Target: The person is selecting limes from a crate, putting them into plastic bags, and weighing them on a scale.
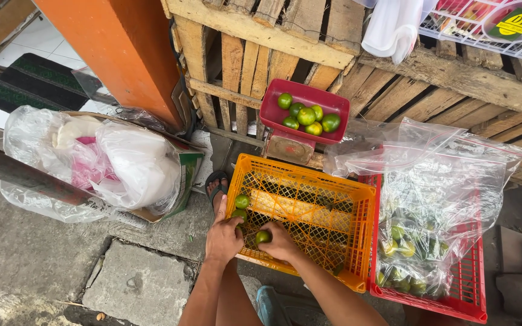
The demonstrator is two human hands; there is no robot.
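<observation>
An orange plastic crate [333,238] sits on the ground in front of me, with a few green limes [242,201] in its near left corner. My left hand [223,236] rests over the crate's left corner, fingers down among the limes. My right hand [280,241] is closed around one green lime [263,236] inside the crate. Behind the crate a red scale pan [273,115] holds several green limes [306,115].
A red crate [472,290] on the right holds clear plastic bags of limes [406,253]. Wooden pallets [309,42] stand behind. A cardboard box with white plastic bags [122,163] lies left, beside an orange pillar [122,48]. My sandalled foot [216,184] is beside the crate.
</observation>
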